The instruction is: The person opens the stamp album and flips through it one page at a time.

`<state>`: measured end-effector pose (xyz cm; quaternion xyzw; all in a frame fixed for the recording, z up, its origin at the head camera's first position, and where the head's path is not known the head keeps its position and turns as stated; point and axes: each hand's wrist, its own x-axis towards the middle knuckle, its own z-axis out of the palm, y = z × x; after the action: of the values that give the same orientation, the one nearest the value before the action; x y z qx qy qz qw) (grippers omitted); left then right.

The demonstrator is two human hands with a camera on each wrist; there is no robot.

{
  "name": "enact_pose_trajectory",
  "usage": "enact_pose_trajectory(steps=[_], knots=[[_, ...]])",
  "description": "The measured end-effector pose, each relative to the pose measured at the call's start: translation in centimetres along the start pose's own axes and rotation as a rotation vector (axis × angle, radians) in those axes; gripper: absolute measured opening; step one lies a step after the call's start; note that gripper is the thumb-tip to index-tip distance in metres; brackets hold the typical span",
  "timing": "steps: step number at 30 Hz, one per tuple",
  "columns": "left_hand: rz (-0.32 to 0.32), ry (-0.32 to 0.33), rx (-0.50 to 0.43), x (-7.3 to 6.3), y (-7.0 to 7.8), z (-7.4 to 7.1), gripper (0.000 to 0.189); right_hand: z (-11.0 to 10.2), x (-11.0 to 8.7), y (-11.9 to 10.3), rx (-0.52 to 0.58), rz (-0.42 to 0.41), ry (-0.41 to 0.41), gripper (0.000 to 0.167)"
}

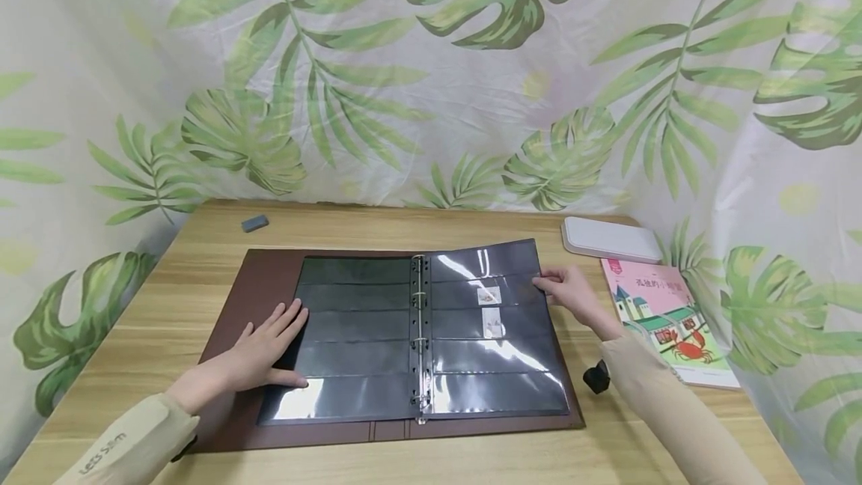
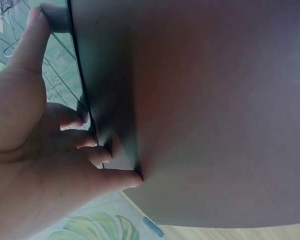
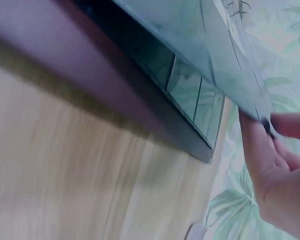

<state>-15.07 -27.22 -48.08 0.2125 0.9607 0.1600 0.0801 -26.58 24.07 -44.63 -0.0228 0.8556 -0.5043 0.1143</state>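
A brown ring binder [image 1: 225,328] lies spread on the table, with black pocket pages on both sides of its metal rings [image 1: 420,335]. Two small stamps show in the right-hand page, an upper one [image 1: 489,296] and a lower one [image 1: 493,323]. My right hand [image 1: 572,295] pinches the outer edge of that page [image 1: 471,388] between thumb and fingers; in the right wrist view the page [image 3: 190,45] is lifted off the sheets below. My left hand [image 1: 266,346] rests with spread fingers on the left page's outer edge [image 1: 350,358] and the cover.
Right of the binder lies a picture book [image 1: 673,320] with a red crab on its cover. Behind it is a white case [image 1: 610,239]. A blue-grey eraser-like block [image 1: 255,224] sits at the back left. A small black object [image 1: 595,377] is beside my right sleeve.
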Motion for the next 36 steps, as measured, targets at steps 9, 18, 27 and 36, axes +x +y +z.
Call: enact_pose_trajectory(steps=[9,18,27,36], knots=[[-0.009,0.001,0.010,0.2,0.2,0.0,0.112,-2.1,-1.7,0.6,-0.038,0.053,-0.277,0.024],[-0.009,-0.005,0.000,0.1,0.3,-0.3,0.112,-3.3,-2.9,-2.4,-0.009,0.049,-0.297,0.027],[-0.006,-0.007,-0.009,0.0,0.3,-0.3,0.111,-3.4,-2.9,-6.6,0.022,0.002,-0.256,0.031],[-0.005,-0.003,-0.004,-0.1,0.0,-0.2,0.110,-3.3,-2.9,-9.9,0.039,-0.018,-0.248,0.048]])
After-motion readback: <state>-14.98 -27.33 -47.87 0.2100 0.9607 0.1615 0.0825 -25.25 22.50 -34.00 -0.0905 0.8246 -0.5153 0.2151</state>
